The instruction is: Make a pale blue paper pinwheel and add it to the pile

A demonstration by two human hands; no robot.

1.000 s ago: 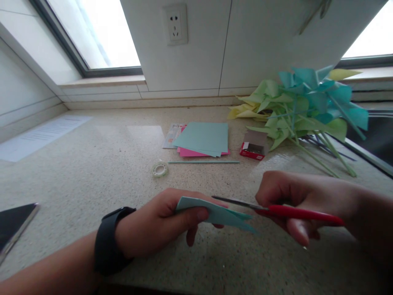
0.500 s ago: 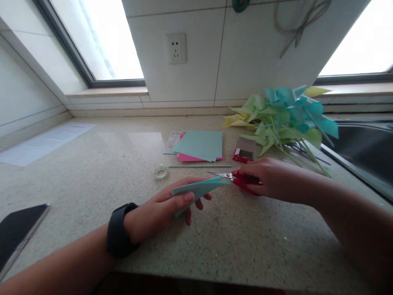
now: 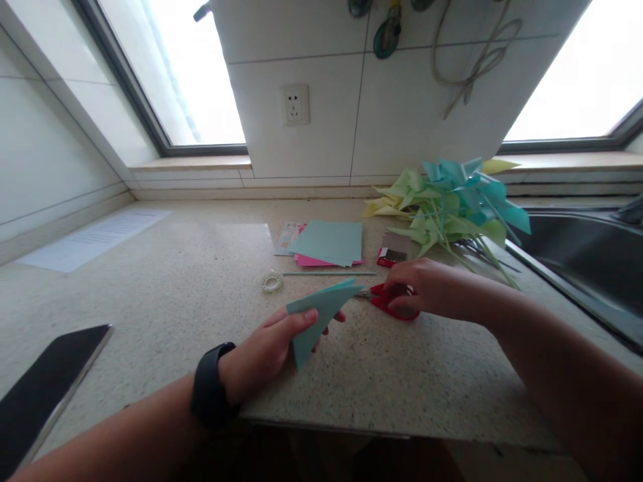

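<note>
Left hand (image 3: 274,345) pinching folded teal paper (image 3: 315,314), right hand (image 3: 422,288) just beyond its tip, fingers closed on red scissors (image 3: 388,301) lying on countertop (image 3: 165,294)

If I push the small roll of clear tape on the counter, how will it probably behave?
The tape roll lies flat on the counter, so it would probably slide rather than roll. It looks thin and nearly used up, so likely very light and easy to flick away. Tipped onto its edge, it could roll toward the green stick.
</note>
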